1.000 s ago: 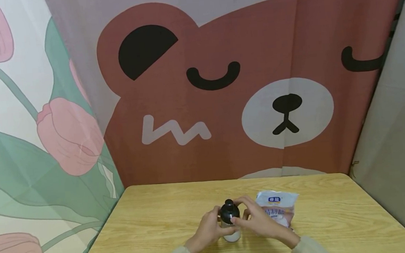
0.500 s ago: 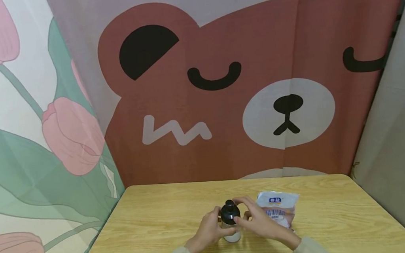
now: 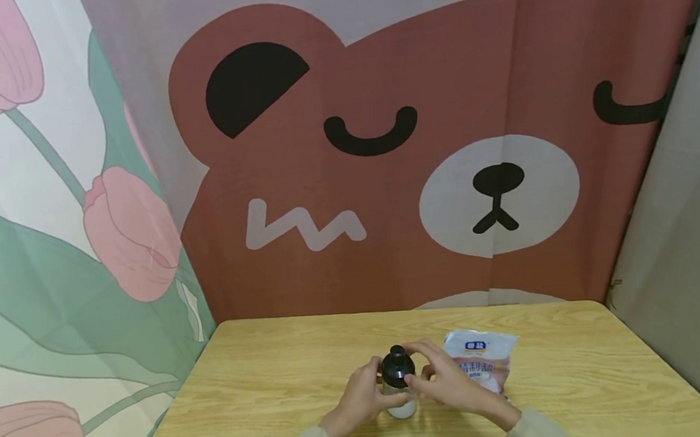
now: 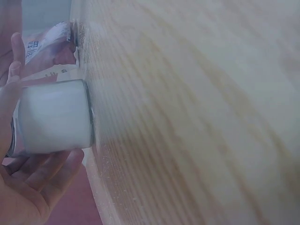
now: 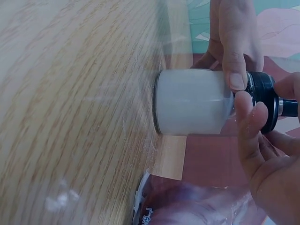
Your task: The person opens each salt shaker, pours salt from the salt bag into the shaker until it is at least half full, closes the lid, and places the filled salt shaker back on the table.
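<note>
A clear glass jar [image 3: 402,410] with white contents stands upright on the table, topped by a black lid [image 3: 397,368] with a small knob. My left hand [image 3: 360,392] grips the jar, its thumb across the front. With curled fingers, my right hand [image 3: 450,381] holds the lid from the right side. In the right wrist view the white fill in the jar [image 5: 192,101] slopes near the top, and the lid [image 5: 265,101] sits at the glass mouth. The left wrist view shows the jar's base [image 4: 56,117] close to the tabletop. Fingers hide part of the lid's rim.
A plastic salt bag [image 3: 481,359] lies just right of and behind my right hand. The wooden table [image 3: 275,361] reaches back to a curtain [image 3: 306,284] with a bear print. Another curtain [image 3: 56,324] with tulips hangs along the left side.
Both hands stay at the jar and lid. My right thumb has shifted slightly to the right on the lid. The jar and bag stay in place.
</note>
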A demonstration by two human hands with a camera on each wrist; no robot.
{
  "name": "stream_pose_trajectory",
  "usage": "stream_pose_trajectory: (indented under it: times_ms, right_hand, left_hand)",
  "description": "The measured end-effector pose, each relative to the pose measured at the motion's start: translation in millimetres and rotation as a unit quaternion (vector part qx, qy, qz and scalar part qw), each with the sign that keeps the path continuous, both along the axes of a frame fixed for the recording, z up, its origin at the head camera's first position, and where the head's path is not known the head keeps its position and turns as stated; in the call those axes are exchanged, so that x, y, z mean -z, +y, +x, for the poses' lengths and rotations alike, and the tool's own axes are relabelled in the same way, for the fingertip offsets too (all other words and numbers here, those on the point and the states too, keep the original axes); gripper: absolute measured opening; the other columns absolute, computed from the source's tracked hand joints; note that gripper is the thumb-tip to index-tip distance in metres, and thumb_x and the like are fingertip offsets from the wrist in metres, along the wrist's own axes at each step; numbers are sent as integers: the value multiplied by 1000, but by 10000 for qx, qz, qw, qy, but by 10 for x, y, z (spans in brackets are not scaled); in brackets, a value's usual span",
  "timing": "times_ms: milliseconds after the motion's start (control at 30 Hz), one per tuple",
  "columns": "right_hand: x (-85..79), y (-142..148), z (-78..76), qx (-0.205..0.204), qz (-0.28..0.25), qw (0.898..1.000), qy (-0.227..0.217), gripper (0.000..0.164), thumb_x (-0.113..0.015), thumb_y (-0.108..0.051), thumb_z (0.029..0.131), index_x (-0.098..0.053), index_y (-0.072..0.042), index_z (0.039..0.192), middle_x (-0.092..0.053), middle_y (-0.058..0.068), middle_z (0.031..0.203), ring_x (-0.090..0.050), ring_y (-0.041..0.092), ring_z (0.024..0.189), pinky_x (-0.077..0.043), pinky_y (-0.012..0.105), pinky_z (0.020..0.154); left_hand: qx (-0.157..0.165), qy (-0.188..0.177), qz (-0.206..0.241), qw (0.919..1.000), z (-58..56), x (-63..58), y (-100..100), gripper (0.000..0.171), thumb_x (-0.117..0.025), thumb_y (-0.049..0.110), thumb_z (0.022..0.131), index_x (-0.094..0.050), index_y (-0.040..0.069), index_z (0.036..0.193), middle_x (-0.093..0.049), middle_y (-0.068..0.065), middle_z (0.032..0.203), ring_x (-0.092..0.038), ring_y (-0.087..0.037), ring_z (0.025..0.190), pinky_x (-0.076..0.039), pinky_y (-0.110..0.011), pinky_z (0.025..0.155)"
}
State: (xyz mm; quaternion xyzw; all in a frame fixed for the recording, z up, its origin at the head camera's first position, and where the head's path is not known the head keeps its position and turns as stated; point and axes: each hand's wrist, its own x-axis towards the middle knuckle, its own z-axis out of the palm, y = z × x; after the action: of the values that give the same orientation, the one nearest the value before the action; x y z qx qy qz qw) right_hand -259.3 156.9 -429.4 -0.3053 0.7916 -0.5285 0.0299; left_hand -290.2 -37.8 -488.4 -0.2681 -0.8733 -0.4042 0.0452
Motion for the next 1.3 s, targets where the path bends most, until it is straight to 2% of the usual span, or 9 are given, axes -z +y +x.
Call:
stream_pose_trajectory:
  times_ms: [167, 367, 567, 700, 933, 1133, 1300]
  right_hand:
    - [96, 3, -52, 46, -17, 10000, 78, 49, -58, -16, 87, -36, -3, 129, -36, 18, 117, -51, 12, 56, -38, 26, 29]
    - [244, 34, -160, 98, 124, 9998, -97, 49, -57, -20, 87, -35, -15, 131, -34, 8, 124, -53, 14, 59, -39, 29, 30]
    - [253, 45, -167, 167, 184, 9994, -251, 51, -59, -30, 85, -36, -19, 129, -34, 5, 118, -53, 19, 60, -41, 31, 31]
    - [255, 41, -165, 150, 166, 9993, -310, 49, -57, -30, 86, -37, -20, 129, -35, 4, 121, -55, 28, 63, -41, 32, 32]
    - [273, 44, -181, 115, 151, 9992, -349, 49, -59, -30, 85, -37, -21, 128, -35, 6, 120, -53, 26, 59, -40, 32, 30]
    - [275, 37, -177, 21, 114, 9993, -368, 51, -59, -28, 85, -36, -22, 130, -35, 6, 124, -52, 34, 57, -38, 31, 28]
    - [283, 29, -172, 26, 125, 9995, -275, 52, -59, -27, 85, -33, -21, 130, -34, 6, 124, -52, 27, 52, -38, 31, 28]
  left_hand:
    - [-21, -80, 15, 10000, -6, 12, 5, 59, -69, 53, 65, -50, 12, 104, -59, 4, 98, -55, -4, 84, -46, -20, 65]
    - [-20, -25, -4, 10000, -17, 13, 5, 59, -68, 52, 66, -51, 12, 105, -59, 4, 98, -54, -4, 84, -46, -21, 65]
    - [-9, 35, -30, 10000, -13, 15, 2, 58, -68, 53, 66, -50, 13, 103, -59, 5, 97, -54, -4, 83, -45, -20, 65]
    - [-19, 13, -32, 10000, -12, 27, 2, 58, -68, 53, 65, -50, 13, 104, -58, 5, 98, -55, -5, 85, -46, -20, 66]
    - [11, -89, 36, 10000, -11, 32, 2, 58, -68, 54, 65, -50, 15, 103, -58, 7, 96, -54, -3, 83, -46, -20, 66]
    - [38, -102, 69, 9999, -10, 23, 0, 56, -66, 55, 66, -50, 16, 103, -57, 9, 95, -53, -3, 82, -46, -23, 67]
    - [47, -140, 36, 9999, -9, 22, 1, 57, -65, 56, 66, -49, 16, 104, -57, 9, 96, -53, -3, 81, -45, -23, 66]
